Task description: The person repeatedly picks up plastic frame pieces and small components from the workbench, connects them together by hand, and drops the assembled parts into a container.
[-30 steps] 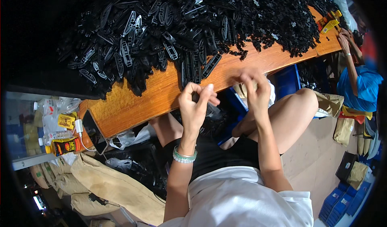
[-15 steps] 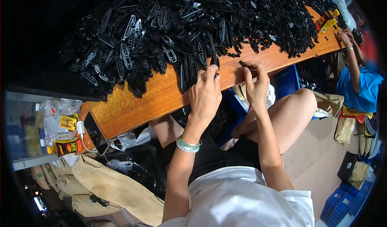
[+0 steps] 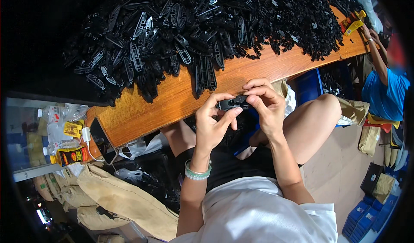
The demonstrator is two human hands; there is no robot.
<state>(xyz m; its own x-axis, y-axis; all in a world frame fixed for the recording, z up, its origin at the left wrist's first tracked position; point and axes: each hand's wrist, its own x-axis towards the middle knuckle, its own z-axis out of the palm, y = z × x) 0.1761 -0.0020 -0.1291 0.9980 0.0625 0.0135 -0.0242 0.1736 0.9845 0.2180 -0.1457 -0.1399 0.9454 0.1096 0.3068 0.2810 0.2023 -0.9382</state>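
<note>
Just off the table's near edge, a long black plastic part (image 3: 225, 105) with cut-outs is held level between both hands. My left hand (image 3: 210, 124) pinches its left end between thumb and fingers. At the other end my right hand (image 3: 269, 111) is closed, thumb and fingertips pressing on the part. Whether a small black clip sits under the right fingers cannot be made out. Beyond the hands lies a heap of similar long black parts (image 3: 177, 40), and to its right a heap of small black clips (image 3: 302, 21).
The wooden table (image 3: 142, 122) runs across in front of me. At its left end are a phone (image 3: 102, 138), a white charger (image 3: 86, 134) and bottles (image 3: 71, 156). A co-worker in a blue shirt (image 3: 384, 92) reaches onto the table's right end, near a yellow-capped package (image 3: 351, 23).
My left hand has taken a long black part from the heap's edge and drawn it back toward me. My right hand has come down and left to meet it.
</note>
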